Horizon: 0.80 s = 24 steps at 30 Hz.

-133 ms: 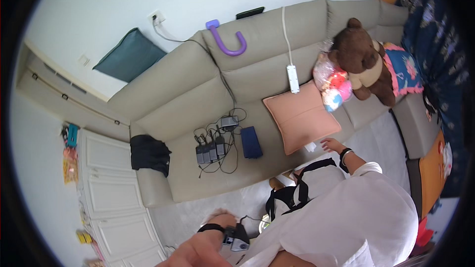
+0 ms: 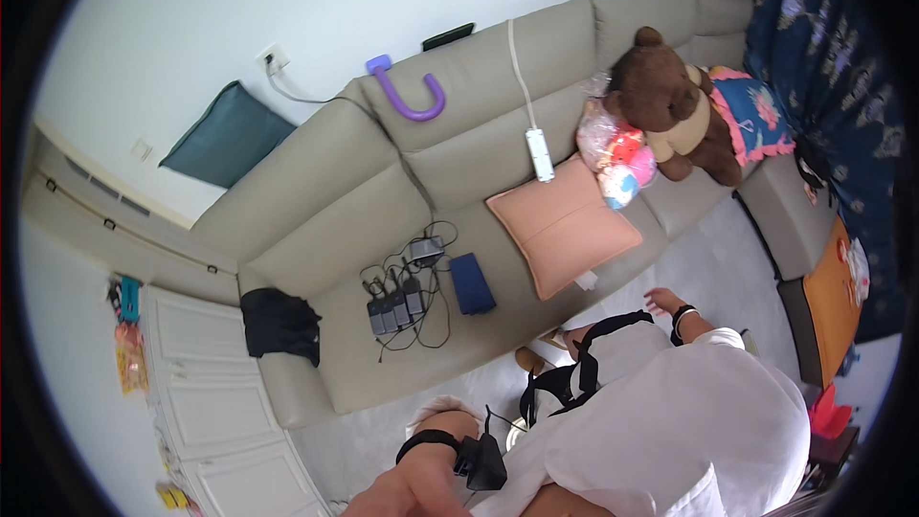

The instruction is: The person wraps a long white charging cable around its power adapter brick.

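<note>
My right hand (image 2: pixel 662 302) hangs in the air past the front edge of the couch, fingers apart and nothing in it. A dark band circles its wrist. Nearest to it is a salmon-pink cushion (image 2: pixel 565 225) on the seat, with a small white tag or paper (image 2: pixel 586 280) at its lower edge. At the bottom edge, my left hand (image 2: pixel 412 490) is close to the view and partly cut off, its fingers out of sight. A black strap rings that wrist, and a small black device (image 2: pixel 483 462) with a cable sits beside it.
On the beige couch (image 2: pixel 507 302) lie several black power adapters (image 2: pixel 394 306) with tangled cables, a dark blue case (image 2: pixel 472 284), a white power strip (image 2: pixel 540 155), a purple hook-shaped tube (image 2: pixel 416 113), a brown teddy bear (image 2: pixel 661 86) and black cloth (image 2: pixel 280 325). White cabinets (image 2: pixel 215 402) stand left.
The whole view has shifted, so the couch sits further left in it. My right hand is further from the pink cushion. The device at my left wrist shows a different side.
</note>
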Tool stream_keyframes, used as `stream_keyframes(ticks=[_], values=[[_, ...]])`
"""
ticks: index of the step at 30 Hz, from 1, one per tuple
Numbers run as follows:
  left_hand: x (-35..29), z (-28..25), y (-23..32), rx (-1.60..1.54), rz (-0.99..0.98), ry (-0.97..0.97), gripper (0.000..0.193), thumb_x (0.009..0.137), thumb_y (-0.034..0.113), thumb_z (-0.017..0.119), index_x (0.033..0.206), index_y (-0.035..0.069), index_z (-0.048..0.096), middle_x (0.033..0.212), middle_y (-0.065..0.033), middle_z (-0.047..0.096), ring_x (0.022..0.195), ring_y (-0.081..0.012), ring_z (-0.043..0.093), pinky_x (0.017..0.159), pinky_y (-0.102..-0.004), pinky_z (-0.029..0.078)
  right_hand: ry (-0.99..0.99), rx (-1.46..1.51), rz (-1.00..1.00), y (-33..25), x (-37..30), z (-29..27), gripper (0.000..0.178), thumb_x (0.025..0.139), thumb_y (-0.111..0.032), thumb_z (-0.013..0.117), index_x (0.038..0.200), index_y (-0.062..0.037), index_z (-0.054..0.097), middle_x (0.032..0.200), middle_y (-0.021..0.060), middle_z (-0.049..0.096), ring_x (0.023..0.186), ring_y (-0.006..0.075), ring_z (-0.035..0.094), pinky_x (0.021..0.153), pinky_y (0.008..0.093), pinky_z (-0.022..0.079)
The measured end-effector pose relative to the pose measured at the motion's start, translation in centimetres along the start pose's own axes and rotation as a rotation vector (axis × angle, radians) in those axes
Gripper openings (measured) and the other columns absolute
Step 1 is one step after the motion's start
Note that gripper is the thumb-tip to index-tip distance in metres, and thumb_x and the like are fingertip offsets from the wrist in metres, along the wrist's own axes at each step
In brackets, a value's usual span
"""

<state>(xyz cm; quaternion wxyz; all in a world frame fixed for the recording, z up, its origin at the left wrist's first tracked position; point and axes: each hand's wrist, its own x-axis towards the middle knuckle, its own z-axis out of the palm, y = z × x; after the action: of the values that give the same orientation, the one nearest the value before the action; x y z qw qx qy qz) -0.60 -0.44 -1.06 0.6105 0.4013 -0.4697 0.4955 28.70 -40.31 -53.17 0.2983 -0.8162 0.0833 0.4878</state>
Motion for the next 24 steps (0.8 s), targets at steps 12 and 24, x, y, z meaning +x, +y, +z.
stream_keyframes(ticks=[12, 24], values=[[-1.4, 5.6, -5.6, -0.22, 0.024, 0.143, 0.024, 0.085, 0.008, 0.063, 0.108, 0.013, 0.06, 0.11, 0.0005, 0.053, 0.103, -0.015, 0.052, 0.08, -0.0326, 0.055, -0.005, -0.105, -0.028, 6.6, -3.6, -1.7, 0.032, 0.086, -0.025, 0.05, 0.113, -0.0143, 0.065, 0.096, 0.0024, 0.067, 0.079, 0.0144, 0.063, 0.062, 0.0342, 0.054], [-5.3, 19.2, -21.8, 0.246, 0.412, 0.266, 0.028, 0.09, 0.015, 0.059, 0.117, 0.008, 0.058, 0.118, 0.002, 0.053, 0.103, -0.0121, 0.048, 0.076, -0.0283, 0.052, -0.059, 0.416, -0.202, 13.0, 0.2, -11.2, 0.028, 0.096, -0.028, 0.049, 0.117, -0.0142, 0.06, 0.097, 0.0008, 0.065, 0.082, 0.0136, 0.062, 0.066, 0.0318, 0.051]])
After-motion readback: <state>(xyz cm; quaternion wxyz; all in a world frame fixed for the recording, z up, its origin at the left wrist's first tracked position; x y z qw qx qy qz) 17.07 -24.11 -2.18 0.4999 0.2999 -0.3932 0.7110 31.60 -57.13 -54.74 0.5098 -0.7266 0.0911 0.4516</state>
